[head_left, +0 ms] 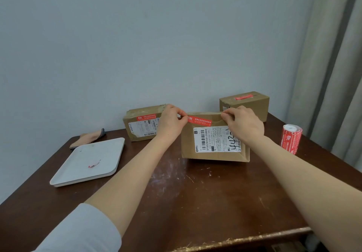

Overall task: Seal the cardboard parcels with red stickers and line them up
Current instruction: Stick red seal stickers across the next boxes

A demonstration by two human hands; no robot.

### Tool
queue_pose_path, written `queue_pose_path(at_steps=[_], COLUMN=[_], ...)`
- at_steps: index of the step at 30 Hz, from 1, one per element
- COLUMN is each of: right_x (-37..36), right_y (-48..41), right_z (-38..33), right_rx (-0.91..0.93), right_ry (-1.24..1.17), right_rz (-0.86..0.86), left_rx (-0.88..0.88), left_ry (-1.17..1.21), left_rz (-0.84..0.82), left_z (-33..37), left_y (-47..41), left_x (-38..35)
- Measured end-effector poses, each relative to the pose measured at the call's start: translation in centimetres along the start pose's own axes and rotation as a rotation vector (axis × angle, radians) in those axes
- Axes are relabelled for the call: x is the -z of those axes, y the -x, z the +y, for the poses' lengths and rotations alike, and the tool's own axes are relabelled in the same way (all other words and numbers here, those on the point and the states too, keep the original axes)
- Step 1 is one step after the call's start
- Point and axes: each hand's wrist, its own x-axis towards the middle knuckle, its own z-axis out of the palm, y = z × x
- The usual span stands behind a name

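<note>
A cardboard parcel (213,153) with a white shipping label stands in the middle of the brown table. A red sticker (199,120) lies across its upper front edge. My left hand (171,123) pinches the sticker's left end. My right hand (243,123) grips the parcel's top right edge beside the sticker's right end. A second parcel (140,123) with a red sticker stands behind on the left, against the wall. A third parcel (248,104) with a red sticker on top stands at the back right.
A roll of red stickers (291,138) stands upright at the table's right edge. A white tray (109,149) holding a scrap of red-and-white backing (94,163) sits at the left. A folded cloth (90,137) lies behind it. A curtain (333,65) hangs on the right.
</note>
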Motion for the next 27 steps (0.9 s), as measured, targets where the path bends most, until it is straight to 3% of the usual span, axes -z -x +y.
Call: queue_pose_path(at_steps=[8,27], right_x=[0.0,-0.1], right_y=[0.0,0.0], right_z=[0.0,0.2], right_rx=[0.002,0.011], right_ry=[0.001,0.001], right_rz=[-0.002,-0.001], left_rx=[0.073,0.016], left_ry=[0.021,-0.045], left_rz=[-0.032,0.082], left_z=[0.3,0.9], left_y=[-0.5,0.9], left_x=[0.0,-0.3])
